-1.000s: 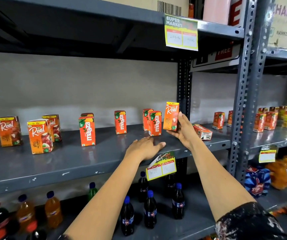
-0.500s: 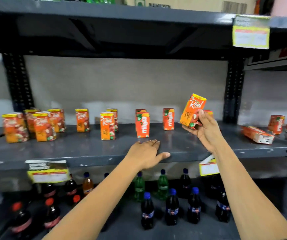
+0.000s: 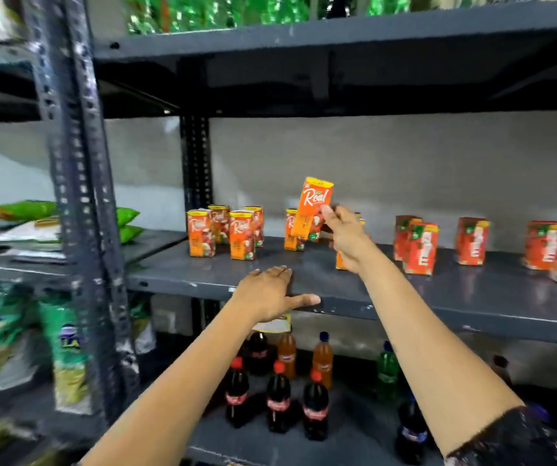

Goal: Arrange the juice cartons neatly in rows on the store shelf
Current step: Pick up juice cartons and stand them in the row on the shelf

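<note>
My right hand (image 3: 346,234) grips an orange Real juice carton (image 3: 311,207), tilted and lifted above the grey metal shelf (image 3: 354,287). Several more Real cartons (image 3: 225,232) stand in a cluster at the shelf's left end, and one stands just behind the lifted carton. Red Maaza cartons (image 3: 420,247) stand scattered along the right half. My left hand (image 3: 272,292) lies flat, palm down, on the shelf's front edge with fingers spread, holding nothing.
A perforated steel upright (image 3: 75,183) stands at the left, with green snack packets (image 3: 25,210) beyond it. Cola and orange drink bottles (image 3: 279,395) fill the shelf below. An upper shelf (image 3: 337,38) overhangs with green packs on it.
The view has swung left along the shelf. My right hand has carried the Real carton leftward to near the Real cluster. My left hand stays on the shelf edge.
</note>
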The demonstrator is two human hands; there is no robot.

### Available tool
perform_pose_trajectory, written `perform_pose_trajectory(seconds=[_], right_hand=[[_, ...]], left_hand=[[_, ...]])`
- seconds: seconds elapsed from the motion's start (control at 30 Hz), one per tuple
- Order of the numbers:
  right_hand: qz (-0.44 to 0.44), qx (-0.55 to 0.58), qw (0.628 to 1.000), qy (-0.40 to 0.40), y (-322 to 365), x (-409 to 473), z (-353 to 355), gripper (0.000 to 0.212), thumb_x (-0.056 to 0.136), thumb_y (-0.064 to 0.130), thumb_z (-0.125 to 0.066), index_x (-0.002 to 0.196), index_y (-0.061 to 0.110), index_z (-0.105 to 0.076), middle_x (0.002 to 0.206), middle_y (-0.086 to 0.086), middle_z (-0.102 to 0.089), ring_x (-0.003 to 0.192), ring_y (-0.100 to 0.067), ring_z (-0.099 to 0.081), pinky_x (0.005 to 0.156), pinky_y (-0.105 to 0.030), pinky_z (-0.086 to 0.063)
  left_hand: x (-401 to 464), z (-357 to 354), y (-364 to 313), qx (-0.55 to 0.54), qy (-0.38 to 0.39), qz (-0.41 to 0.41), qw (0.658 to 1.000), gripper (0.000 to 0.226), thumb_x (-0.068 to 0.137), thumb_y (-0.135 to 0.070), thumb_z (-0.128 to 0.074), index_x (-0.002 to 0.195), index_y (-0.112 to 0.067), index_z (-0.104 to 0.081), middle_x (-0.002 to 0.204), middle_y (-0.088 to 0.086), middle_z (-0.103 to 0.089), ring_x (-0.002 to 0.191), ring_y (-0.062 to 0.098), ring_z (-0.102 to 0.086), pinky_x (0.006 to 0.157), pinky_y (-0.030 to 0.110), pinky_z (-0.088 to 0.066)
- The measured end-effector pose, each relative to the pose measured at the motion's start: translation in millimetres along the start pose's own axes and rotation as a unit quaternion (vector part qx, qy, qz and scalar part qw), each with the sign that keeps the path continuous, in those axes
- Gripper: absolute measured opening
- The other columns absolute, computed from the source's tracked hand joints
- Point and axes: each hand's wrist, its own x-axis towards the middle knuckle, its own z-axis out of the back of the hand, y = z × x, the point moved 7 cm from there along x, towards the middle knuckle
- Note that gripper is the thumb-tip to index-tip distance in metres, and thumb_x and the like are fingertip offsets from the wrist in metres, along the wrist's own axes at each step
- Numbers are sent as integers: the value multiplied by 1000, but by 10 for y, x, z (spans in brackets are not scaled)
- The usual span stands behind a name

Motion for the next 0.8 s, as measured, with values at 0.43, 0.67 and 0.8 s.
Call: perform_pose_trajectory(seconds=[0.43, 0.67, 0.8], right_hand=[[-129, -172, 976, -1, -574, 215, -73, 39, 101, 19, -36, 138, 7, -42, 140, -13, -52, 128, -29, -50, 106, -46, -43], [-136, -196, 971, -2, -580, 239, -81, 41, 101, 21, -36, 141, 9, -38, 144, -14, -47, 131, -30, -47, 106, -47, -42], [-141, -195, 971, 5, -556, 192, -87, 42, 101, 20, -36, 142, 9, -36, 146, -13, -45, 134, -30, -44, 109, -47, -40]], left_hand=[[26, -52, -204, 7, -92, -33, 995, 91, 81, -80, -32, 138, -11, -48, 144, 6, -51, 130, 23, -48, 107, 39, -34], [33, -63, -197, 4, -81, -29, 996, 92, 82, -80, -30, 144, -12, -41, 151, 6, -43, 137, 22, -40, 113, 39, -28], [22, -46, -201, 3, -70, -29, 997, 93, 82, -80, -29, 147, -12, -37, 153, 5, -39, 139, 21, -37, 114, 39, -26]])
